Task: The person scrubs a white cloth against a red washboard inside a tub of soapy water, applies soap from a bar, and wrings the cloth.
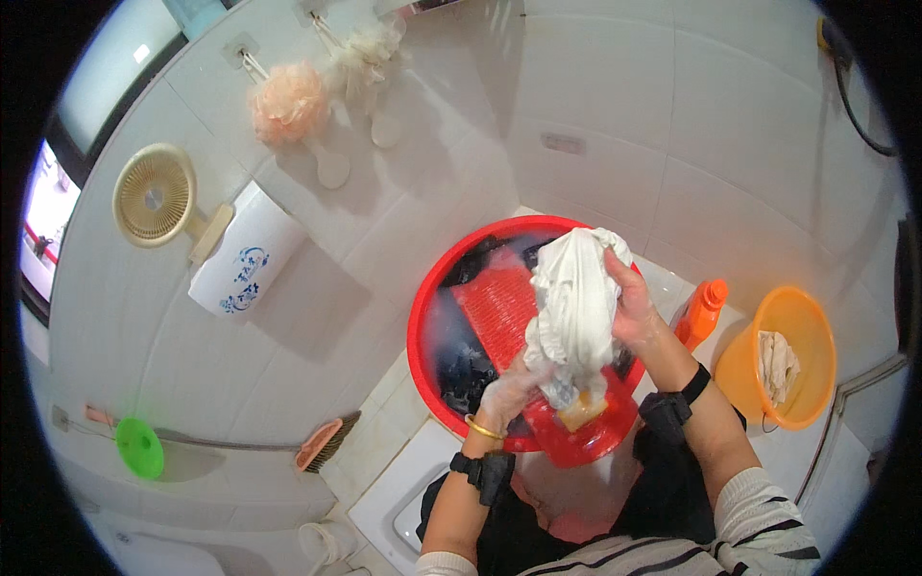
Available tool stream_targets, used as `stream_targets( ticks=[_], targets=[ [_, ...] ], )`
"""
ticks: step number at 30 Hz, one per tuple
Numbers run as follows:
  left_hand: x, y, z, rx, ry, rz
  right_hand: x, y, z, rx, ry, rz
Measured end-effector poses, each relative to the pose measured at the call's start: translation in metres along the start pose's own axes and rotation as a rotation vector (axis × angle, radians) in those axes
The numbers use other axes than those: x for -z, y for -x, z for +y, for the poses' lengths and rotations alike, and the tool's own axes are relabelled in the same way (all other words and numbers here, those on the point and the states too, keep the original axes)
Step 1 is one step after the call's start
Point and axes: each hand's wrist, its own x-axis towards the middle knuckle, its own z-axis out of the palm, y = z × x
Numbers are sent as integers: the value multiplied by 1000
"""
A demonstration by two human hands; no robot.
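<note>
A wet white cloth garment is bunched between my two hands above a red plastic basin. My right hand grips its upper right side, thumb on the fabric. My left hand, wet and sudsy, is at its lower left edge; whether the fingers are closed on it is unclear. Under the cloth a red plastic washboard slants across the basin. A yellowish bar of soap rests at its lower end. Dark clothes lie in cloudy water around the board.
Right of the basin stand an orange bottle and an orange bucket with a light cloth inside. A squat toilet pan is at the lower left. A brush hangs near the left wall, below a clip-on fan.
</note>
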Motion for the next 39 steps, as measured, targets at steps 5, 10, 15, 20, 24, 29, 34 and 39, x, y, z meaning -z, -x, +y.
stream_targets(
  ticks=[5, 10, 15, 20, 24, 29, 34, 39],
  targets=[
    [4, 13, 12, 94, -234, 230, 13, 5, -19, -41, 2, 45],
    [10, 7, 49, -352, 630, 159, 24, 8, -17, -163, 51, 291],
    [8, -14, 33, -304, 710, 376, 24, 17, 48, 12, 791, 182],
    [-1, -25, -10, -453, 134, 77, 50, -1, 88, 388, 2312, -55],
    [6, -29, -18, -136, 488, 499, 41, -15, 76, 293, 2160, 334],
    [10, -32, -10, -579, -730, 409, 4, 11, 105, 371, 2404, -42],
    [-15, -28, -7, -180, 345, 444, 49, -8, 66, 215, 2003, 253],
    [-25, -19, 3, 57, 726, 444, 62, -17, 45, 213, 913, 358]
  ],
)
